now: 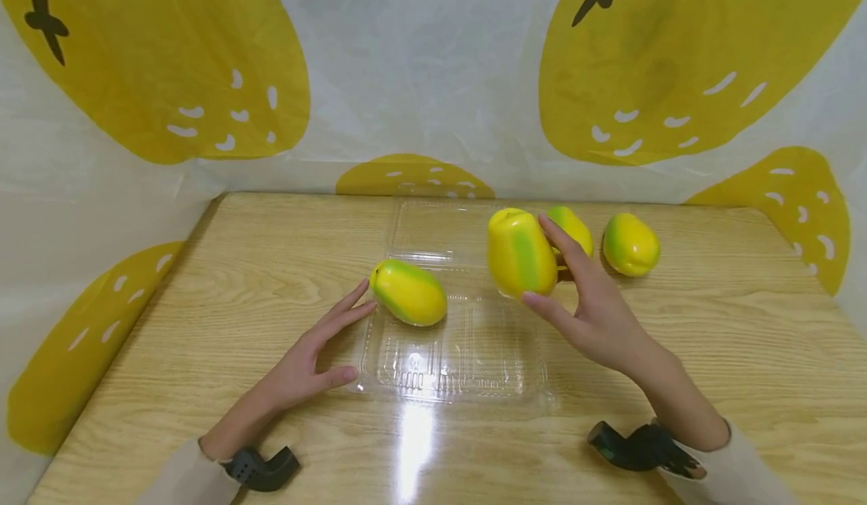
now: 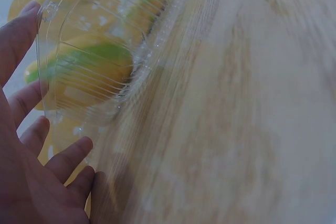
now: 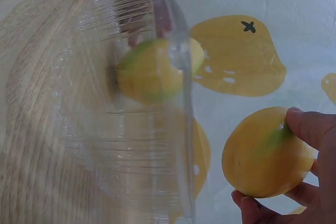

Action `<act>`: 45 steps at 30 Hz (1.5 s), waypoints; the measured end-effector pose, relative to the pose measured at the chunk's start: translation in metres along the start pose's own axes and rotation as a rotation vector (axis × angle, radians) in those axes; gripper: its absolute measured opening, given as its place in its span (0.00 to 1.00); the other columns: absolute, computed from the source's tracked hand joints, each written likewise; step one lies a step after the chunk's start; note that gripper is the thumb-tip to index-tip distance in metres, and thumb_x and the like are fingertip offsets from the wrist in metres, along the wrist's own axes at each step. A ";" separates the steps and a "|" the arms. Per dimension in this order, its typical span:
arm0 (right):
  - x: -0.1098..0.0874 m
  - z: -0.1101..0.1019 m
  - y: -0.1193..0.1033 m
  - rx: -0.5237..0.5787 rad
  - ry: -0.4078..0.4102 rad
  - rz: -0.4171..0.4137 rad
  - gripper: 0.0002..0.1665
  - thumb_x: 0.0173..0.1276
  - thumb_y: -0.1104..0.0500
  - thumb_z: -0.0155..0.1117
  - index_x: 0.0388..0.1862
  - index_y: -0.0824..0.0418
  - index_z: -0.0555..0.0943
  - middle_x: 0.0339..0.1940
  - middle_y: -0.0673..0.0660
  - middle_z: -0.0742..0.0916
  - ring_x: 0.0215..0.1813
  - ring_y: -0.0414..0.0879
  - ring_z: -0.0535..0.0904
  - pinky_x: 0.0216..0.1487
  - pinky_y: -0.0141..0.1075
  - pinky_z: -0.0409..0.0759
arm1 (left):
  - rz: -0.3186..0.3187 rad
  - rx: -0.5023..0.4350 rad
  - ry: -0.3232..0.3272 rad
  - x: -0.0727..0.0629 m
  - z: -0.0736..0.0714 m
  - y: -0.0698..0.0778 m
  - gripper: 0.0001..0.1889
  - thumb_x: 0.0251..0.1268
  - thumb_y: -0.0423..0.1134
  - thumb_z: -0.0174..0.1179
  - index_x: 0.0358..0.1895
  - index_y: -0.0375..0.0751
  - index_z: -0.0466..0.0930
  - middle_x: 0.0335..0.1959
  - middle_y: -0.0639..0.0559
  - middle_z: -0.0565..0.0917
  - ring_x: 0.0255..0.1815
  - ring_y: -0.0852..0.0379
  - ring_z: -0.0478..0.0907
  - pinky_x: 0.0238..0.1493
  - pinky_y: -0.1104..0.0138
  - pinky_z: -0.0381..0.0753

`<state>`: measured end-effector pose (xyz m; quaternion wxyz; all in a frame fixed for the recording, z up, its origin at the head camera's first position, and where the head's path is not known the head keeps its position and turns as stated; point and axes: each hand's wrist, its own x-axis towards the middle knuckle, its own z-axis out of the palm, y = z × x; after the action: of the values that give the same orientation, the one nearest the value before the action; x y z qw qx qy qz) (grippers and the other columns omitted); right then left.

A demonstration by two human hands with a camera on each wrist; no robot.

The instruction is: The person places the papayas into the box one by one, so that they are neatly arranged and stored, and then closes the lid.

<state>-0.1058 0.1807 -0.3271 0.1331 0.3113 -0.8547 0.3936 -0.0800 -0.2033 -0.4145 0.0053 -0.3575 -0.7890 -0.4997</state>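
In the head view a clear plastic clamshell box (image 1: 460,369) lies unfolded on the table, its lid (image 1: 433,226) laid back toward the wall. One yellow-green papaya (image 1: 409,292) rests in the left part of its base. My left hand (image 1: 308,366) is at the box's left edge, fingers spread and fairly straight, their tips close to the papaya's end. The left wrist view has those fingers along the clear wall. Above the right side of the box, my right hand (image 1: 603,317) grips a second papaya (image 1: 520,253) between thumb and fingers; the right wrist view has it raised beside the wall.
Two more papayas lie on the table at the back right, one (image 1: 572,230) partly hidden behind the right hand, the other (image 1: 631,244) farther right. A white cloth (image 1: 420,61) with big yellow fruit prints hangs behind the wooden table (image 1: 271,264).
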 end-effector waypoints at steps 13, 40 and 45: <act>-0.001 0.020 0.008 -0.070 -0.102 -0.038 0.53 0.59 0.58 0.72 0.77 0.55 0.53 0.67 0.56 0.71 0.55 0.46 0.72 0.52 0.45 0.74 | -0.011 -0.011 -0.009 0.001 -0.001 0.001 0.38 0.63 0.51 0.62 0.72 0.40 0.60 0.77 0.46 0.46 0.76 0.44 0.41 0.63 0.32 0.42; -0.001 0.035 0.015 -0.180 -0.137 -0.165 0.49 0.55 0.51 0.74 0.73 0.57 0.62 0.69 0.55 0.72 0.59 0.51 0.68 0.57 0.47 0.68 | 0.001 -0.003 -0.010 0.002 -0.002 0.002 0.38 0.61 0.48 0.63 0.72 0.40 0.60 0.77 0.45 0.46 0.76 0.43 0.42 0.63 0.32 0.42; -0.002 0.036 0.016 -0.203 -0.161 -0.140 0.50 0.55 0.50 0.75 0.74 0.53 0.62 0.68 0.54 0.72 0.58 0.49 0.67 0.55 0.47 0.70 | 0.000 0.001 -0.007 0.001 -0.002 0.002 0.38 0.61 0.48 0.63 0.72 0.40 0.60 0.77 0.45 0.47 0.76 0.43 0.43 0.62 0.32 0.43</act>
<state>-0.1135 0.1618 -0.3611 0.1219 0.3855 -0.8743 0.2686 -0.0806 -0.2034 -0.4119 0.0024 -0.3592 -0.7892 -0.4981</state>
